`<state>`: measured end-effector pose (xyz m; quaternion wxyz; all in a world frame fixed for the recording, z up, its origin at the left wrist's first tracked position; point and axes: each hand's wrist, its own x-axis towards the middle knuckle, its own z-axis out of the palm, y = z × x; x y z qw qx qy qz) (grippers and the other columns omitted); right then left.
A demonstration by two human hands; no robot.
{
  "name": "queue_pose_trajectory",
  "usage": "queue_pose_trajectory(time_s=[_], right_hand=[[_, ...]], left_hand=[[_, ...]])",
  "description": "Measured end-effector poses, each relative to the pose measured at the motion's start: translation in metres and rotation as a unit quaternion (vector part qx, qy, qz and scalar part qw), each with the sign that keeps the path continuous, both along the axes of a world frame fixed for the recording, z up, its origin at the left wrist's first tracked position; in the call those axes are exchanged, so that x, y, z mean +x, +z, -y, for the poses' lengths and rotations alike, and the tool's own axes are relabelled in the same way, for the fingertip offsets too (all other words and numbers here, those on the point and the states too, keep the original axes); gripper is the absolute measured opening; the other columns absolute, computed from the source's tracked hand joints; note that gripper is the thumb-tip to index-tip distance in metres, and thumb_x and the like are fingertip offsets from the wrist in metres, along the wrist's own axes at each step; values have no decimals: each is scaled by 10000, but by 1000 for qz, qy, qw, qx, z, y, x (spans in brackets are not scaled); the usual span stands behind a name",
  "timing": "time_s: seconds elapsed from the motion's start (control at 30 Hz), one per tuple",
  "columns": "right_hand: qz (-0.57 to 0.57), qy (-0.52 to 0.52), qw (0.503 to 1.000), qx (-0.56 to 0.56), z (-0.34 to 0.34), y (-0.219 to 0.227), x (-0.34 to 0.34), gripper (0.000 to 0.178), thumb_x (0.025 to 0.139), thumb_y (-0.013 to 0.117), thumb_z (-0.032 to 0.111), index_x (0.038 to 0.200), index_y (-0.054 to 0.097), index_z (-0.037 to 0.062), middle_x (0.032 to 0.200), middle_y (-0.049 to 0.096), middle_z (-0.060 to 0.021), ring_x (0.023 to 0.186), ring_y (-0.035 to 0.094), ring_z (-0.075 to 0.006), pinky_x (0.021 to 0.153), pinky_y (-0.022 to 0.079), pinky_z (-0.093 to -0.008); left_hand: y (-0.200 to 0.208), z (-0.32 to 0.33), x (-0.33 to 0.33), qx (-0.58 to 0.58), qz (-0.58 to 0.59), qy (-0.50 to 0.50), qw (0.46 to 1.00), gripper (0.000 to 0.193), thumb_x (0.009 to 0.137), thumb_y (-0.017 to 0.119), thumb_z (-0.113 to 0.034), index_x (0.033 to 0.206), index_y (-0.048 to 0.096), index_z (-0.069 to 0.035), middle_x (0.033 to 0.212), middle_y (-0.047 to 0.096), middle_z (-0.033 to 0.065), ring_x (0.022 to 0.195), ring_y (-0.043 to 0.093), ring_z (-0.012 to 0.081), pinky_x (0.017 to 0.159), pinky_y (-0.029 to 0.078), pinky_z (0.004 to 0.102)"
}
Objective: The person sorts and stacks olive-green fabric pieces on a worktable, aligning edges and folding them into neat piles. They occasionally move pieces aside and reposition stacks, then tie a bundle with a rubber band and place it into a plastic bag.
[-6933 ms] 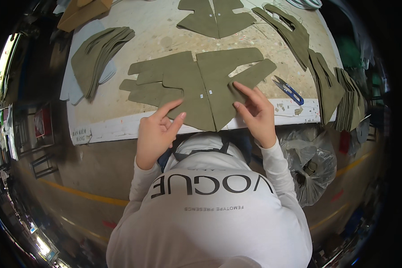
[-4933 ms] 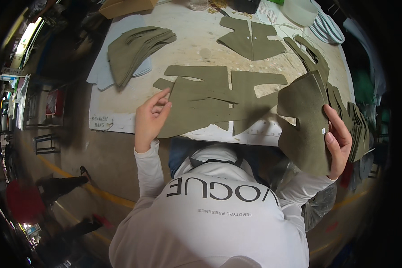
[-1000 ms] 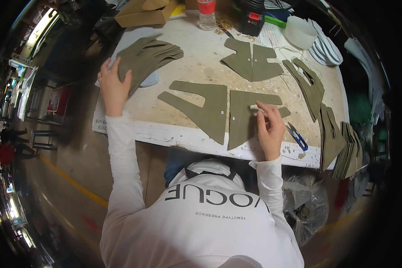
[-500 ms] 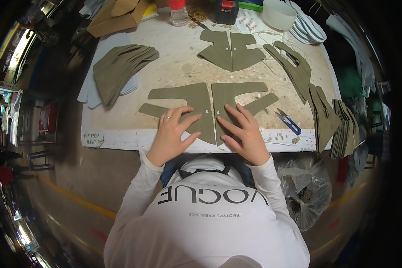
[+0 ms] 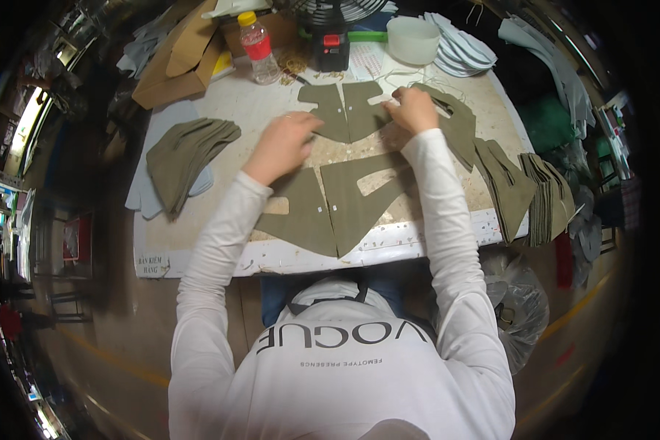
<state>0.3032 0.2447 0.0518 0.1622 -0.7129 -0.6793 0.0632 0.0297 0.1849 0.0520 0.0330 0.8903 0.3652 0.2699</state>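
The cloth pieces point(image 5: 356, 213) are coloured plain olive green and dotted with tiny white stickers point(image 5: 335, 208). The bench point(image 5: 224, 172) is speckled brown and edged in white. The bottle point(image 5: 265, 70) is capped in yellow and wrapped in red.

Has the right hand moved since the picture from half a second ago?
Yes: judged against the table's near edge, the right hand went farther away, forward to the far olive pieces.

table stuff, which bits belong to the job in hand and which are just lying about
Likely in use:
far olive fabric pair, between left hand and right hand
near olive fabric pair
left olive stack

Seemingly just lying about:
bottle
cardboard box
white tub
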Motion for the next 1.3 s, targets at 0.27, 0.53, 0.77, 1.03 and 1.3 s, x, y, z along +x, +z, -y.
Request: queue_pose_trajectory(time_s=[0.27,0.53,0.77,1.03,1.3], right_hand=[[-46,-26,997,56,-18,-59,1,364,727,835,348,957,744,82,1055,665,-168,1129,587,-365,875,510,-453],[-378,81,904,181,-13,-24,0,240,780,800,229,924,694,68,753,697,-73,668,646,-162,648,518,-316],[-544,147,826,24,40,28,-18,261,965,608,96,1220,664,107,890,681,28,747,565,-18,616,471,-183],[-545,146,820,-91,136,-10,-18,254,966,563,41,1193,678,44,1011,692,-23,820,618,-50,643,533,-205],[-426,144,893,-19,193,-45,-36,431,870,685,4,1293,626,56,901,566,-21,730,606,-86,650,504,-227]], left_hand=[[-49,-35,43,-22,60,59,996,280,770,700,-118,1045,704,-62,978,691,100,838,675,273,757,551,354],[4,-50,-37,-139,336,172,915,268,831,755,-157,1074,729,-48,859,719,37,777,648,74,731,529,245],[64,19,-66,-43,304,171,936,202,855,703,-69,1053,718,-32,903,713,57,779,657,98,723,532,251],[2,151,-7,-130,115,90,981,274,772,743,-61,1043,712,-51,997,670,94,898,637,265,803,525,357],[-35,161,-5,-92,105,88,986,333,709,811,-114,1025,719,-58,959,650,61,867,617,259,739,514,351]])
